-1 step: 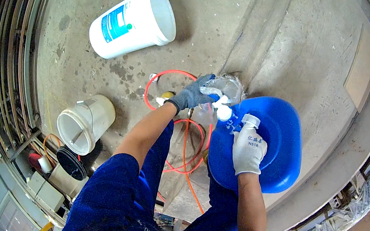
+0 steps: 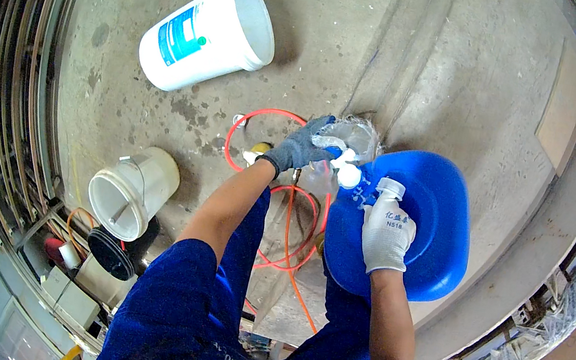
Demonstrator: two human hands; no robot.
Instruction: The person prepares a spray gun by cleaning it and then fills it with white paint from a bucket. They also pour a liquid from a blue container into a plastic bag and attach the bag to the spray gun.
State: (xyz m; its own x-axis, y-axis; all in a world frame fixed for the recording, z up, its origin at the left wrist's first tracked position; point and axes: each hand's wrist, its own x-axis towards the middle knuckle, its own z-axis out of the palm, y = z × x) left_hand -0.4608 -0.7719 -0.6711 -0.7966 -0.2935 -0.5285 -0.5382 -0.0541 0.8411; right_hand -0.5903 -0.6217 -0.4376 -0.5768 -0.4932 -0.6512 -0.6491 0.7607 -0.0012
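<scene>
My left hand [image 2: 300, 148], in a grey glove, is closed on a clear, crinkled plastic container [image 2: 362, 137]. White fittings with a round white end [image 2: 348, 176] lie beside its fingertips, against the edge of a large blue jerrycan [image 2: 442, 223]. Their exact join is too small to tell. The jerrycan is tilted by my right leg. Over its top, my right hand [image 2: 387, 236], in a white glove, grips the handle, which is mostly hidden under the palm. A white cap [image 2: 391, 188] sticks up just past the right fingers.
A looped red-orange hose [image 2: 269, 111] lies around my feet. Ahead on the left, a white bucket [image 2: 189, 43] with a blue label lies tilted. Nearer stands a smaller white pail [image 2: 157, 180], beside a black lid [image 2: 112, 253]. Metal rails run along the left; a ledge curves along the right.
</scene>
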